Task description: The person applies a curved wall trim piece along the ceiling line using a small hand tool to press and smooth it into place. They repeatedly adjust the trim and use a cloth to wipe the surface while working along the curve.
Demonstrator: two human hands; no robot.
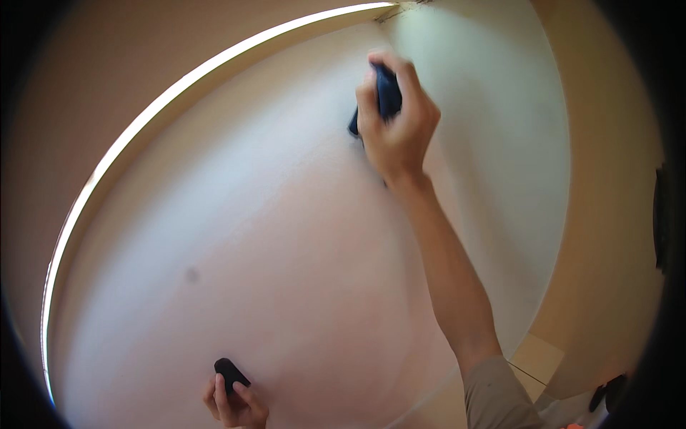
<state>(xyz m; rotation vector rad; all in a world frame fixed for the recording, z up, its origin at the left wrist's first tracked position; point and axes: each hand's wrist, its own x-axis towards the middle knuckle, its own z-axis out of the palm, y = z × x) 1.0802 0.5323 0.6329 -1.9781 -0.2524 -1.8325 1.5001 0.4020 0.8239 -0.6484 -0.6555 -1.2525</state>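
My right hand point(407, 121) is raised high and closed around a dark blue hand tool point(388, 93). Its dark edge shows past my fingers, close against the pale wall point(300, 250); motion blur hides the exact kind of tool. Low in the picture, my left hand point(239, 407) grips a small black object with a rounded end point(230, 373), which points upward in front of the same wall. My fingers and the picture's lower edge cover the rest of it, so its kind does not show.
A bright light strip point(143, 125) curves along the wall's top and left edge. To the right stand a pale greenish wall point(500, 143) and a tan surface point(607, 214) with a dark object point(660, 218). Light tiles point(537, 357) lie at lower right. A grey smudge point(191, 274) marks the left.
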